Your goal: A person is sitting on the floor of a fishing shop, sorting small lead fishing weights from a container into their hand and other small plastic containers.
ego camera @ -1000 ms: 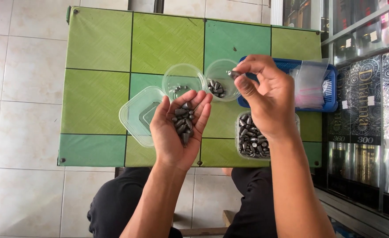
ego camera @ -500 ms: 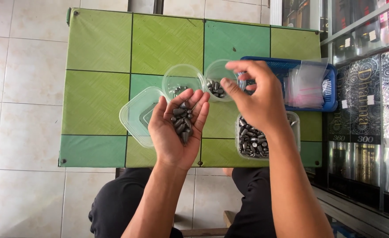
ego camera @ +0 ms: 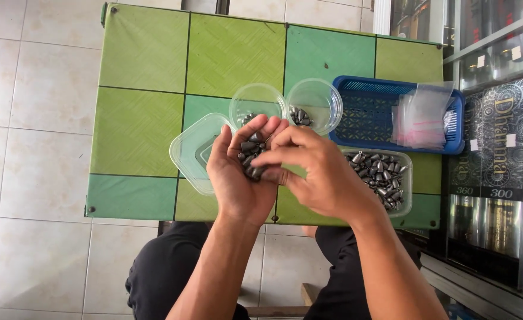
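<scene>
The left hand (ego camera: 240,178) is cupped, palm up, around a pile of small grey metal weights (ego camera: 251,155). The right hand (ego camera: 323,178) pinches with its fingertips (ego camera: 261,161) into this pile, above the green table (ego camera: 137,124), near two round clear cups (ego camera: 314,102).

Dull grey metal weights (ego camera: 250,155), matt and slightly scuffed, heaped in a bare left hand (ego camera: 240,172). Behind the weights, two round cups (ego camera: 255,104) of clear glossy plastic; left of the weights, a square lid (ego camera: 193,154) of the same smooth clear plastic. Right of the weights, a rectangular clear plastic tub (ego camera: 406,178), a blue moulded plastic basket (ego camera: 368,112) with thin shiny plastic bags (ego camera: 424,115). Beneath the weights, a green tabletop (ego camera: 143,83), matt, faintly textured.
</scene>
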